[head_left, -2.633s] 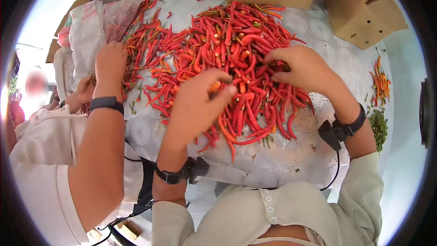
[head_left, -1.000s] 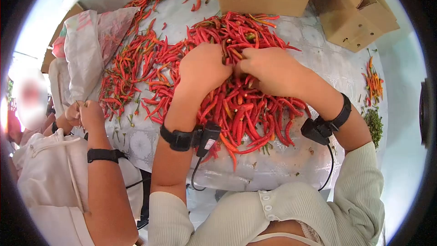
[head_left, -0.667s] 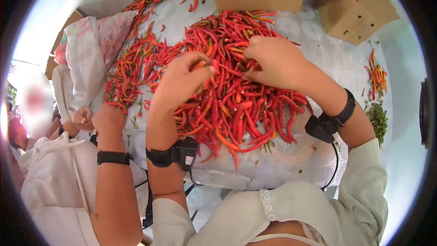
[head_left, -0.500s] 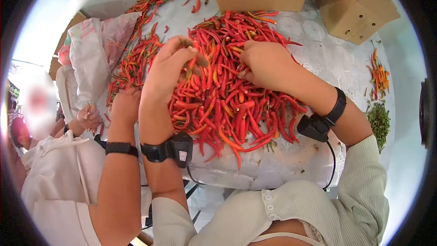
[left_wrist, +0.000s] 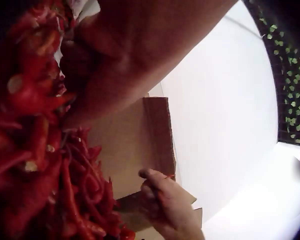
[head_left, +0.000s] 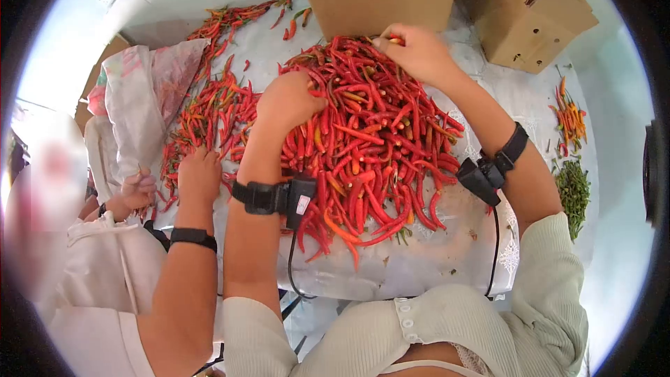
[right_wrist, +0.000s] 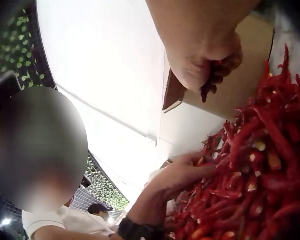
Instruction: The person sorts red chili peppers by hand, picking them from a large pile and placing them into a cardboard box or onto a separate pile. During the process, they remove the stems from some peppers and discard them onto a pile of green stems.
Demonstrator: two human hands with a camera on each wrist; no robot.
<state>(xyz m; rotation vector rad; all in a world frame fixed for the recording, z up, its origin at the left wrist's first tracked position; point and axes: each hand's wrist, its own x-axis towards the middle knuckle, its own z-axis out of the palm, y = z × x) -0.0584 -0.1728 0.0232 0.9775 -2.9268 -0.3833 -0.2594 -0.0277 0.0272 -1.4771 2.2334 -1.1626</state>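
A large heap of red chili peppers [head_left: 370,146], several with pale cut ends, covers the middle of the table. My left hand [head_left: 286,101] reaches down into its upper left side, and the peppers hide its fingertips; I cannot tell whether it pinches one. At the far edge of the heap, my right hand [head_left: 419,56] is raised in front of a cardboard box [head_left: 377,3]. Its thumb and fingers pinch chili peppers [right_wrist: 210,82], dark red in the right wrist view. An orange-red end shows by the fingertips in the head view.
Another person's hands [head_left: 199,174] work at the left, near loose chilies [head_left: 209,115] and a white sack [head_left: 136,98]. A second box [head_left: 523,35] stands back right. Orange chilies [head_left: 572,120] and green stems [head_left: 574,199] lie along the right edge.
My right hand has moved from the heap's middle to its far edge, by the box. My left hand, earlier raised with a chili at the heap's left, has come down right onto the heap.
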